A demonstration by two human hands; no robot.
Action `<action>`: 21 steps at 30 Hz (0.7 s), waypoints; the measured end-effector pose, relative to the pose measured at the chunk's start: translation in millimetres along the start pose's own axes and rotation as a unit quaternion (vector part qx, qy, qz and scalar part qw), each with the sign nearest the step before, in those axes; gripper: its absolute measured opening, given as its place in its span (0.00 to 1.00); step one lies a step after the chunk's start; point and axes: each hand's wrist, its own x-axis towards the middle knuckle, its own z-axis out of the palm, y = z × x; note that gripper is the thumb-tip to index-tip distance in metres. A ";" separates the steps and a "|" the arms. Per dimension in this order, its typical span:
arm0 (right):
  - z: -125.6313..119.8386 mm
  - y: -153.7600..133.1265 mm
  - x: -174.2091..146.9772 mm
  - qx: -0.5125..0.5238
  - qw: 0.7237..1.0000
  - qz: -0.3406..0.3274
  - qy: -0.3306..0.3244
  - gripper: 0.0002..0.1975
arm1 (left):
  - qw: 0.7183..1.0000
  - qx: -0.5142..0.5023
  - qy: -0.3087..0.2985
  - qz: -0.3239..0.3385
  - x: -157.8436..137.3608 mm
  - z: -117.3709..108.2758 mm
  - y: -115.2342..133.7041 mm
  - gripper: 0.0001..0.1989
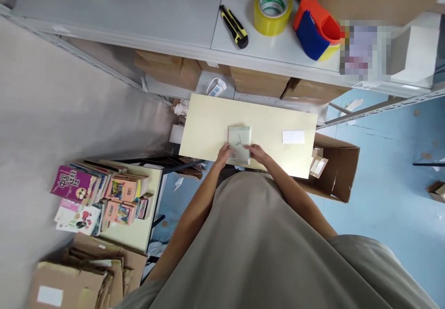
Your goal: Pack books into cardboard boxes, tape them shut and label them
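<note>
A pale green book (239, 135) is held between my two hands near the front edge of a cream-coloured table (208, 123). My left hand (223, 154) grips its left edge, low down. On the other side my right hand (256, 153) is closed on the right edge, its fingertips lying over the cover. The cover carries a small dark drawing; its print is too small to read. To the right of the book, a white slip of paper (293, 137) lies flat on the table.
Tape roll (272, 11), utility knife (234, 27) and red-blue tape dispenser (314, 28) sit on a grey shelf beyond the table. Cardboard boxes (260, 74) and a white power strip (217, 87) are below. Book stacks (74, 183) stand left; an open carton (342, 170) stands right.
</note>
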 end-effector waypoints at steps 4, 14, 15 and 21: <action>30.0 -13.0 -0.8 -0.035 0.999 -0.032 -0.018 0.17 | 0.999 -0.037 0.025 -0.015 -9.4 2.8 2.4 0.25; -34.8 -63.1 -60.2 0.009 0.971 -0.154 -0.185 0.28 | 0.969 -0.232 -0.069 0.054 -44.6 -48.8 32.7 0.41; -46.0 -68.9 -70.0 0.026 0.967 -0.153 -0.203 0.29 | 0.959 -0.249 -0.117 0.067 -49.3 -50.9 40.0 0.42; -75.4 -90.0 -103.7 0.057 0.971 -0.168 -0.161 0.37 | 0.948 -0.197 -0.229 0.102 -70.6 -19.4 89.9 0.39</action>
